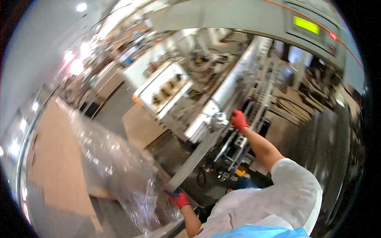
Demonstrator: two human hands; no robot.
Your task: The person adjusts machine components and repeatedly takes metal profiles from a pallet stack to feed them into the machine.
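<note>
A long, flat grey strip [195, 160] slants from lower left up toward the rails of a machine. Its near end is in my left hand [179, 199], which wears a red glove with dark fingertips and is closed around that end. Further up, my right hand [239, 120], also in a red glove, is curled at the strip's right edge; blur hides its fingertips. Just left of my right hand sits a shiny metal fitting [219, 120] at the end of a silver rail [230, 87].
A grey overhead beam [222, 16] carries a control panel with a lit display [306, 25]. Left lie brown boards [59, 166] and a stack wrapped in clear plastic film [119, 166]. A white machine housing [168, 89] stands beyond. Hoses [291, 109] run at the right.
</note>
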